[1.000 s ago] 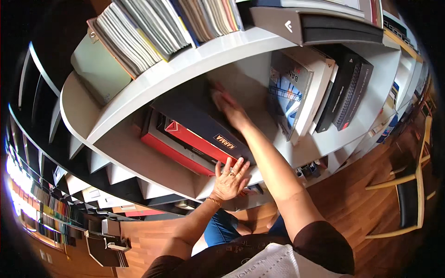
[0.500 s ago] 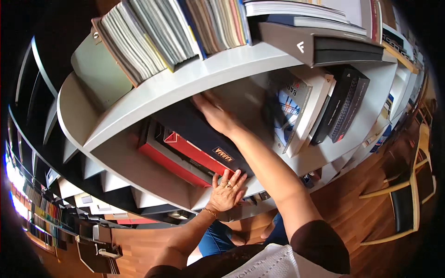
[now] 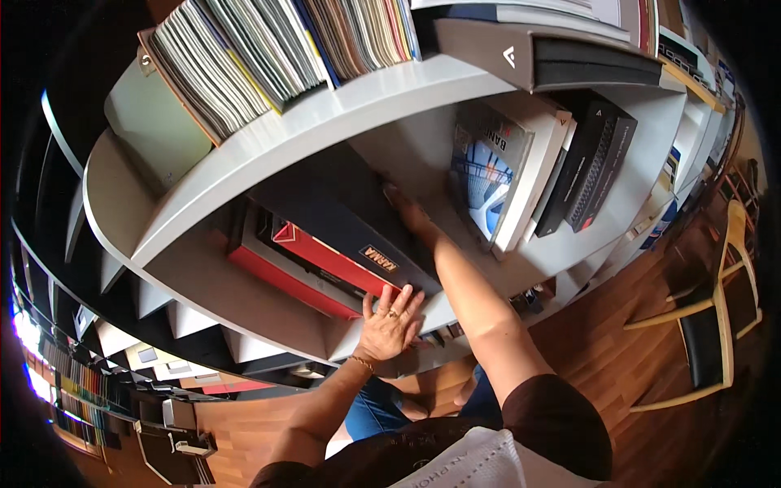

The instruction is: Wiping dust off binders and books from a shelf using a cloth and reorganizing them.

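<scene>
A large dark binder (image 3: 333, 213) with a small framed label on its spine stands in the shelf compartment. To its left are a red-and-black binder (image 3: 329, 259) and a grey-and-red binder (image 3: 281, 275). My left hand (image 3: 389, 324) is at the front lower edge, fingers spread, their tips touching the lower ends of the spines. My right hand (image 3: 407, 213) reaches deep along the right side of the dark binder, fingers stretched out against that side, partly in shadow.
Books lean at the right of the compartment: a picture-covered book (image 3: 488, 175) and a thick black book (image 3: 573, 167). A white shelf board (image 3: 325, 122) above carries fabric sample books (image 3: 244, 57) and a brown box binder (image 3: 521, 57). A wooden chair (image 3: 716, 317) stands at right.
My right hand has moved from the dark binder's top down along its right side. The picture-covered book now shows sharply. The shelf has shifted slightly left and up in view.
</scene>
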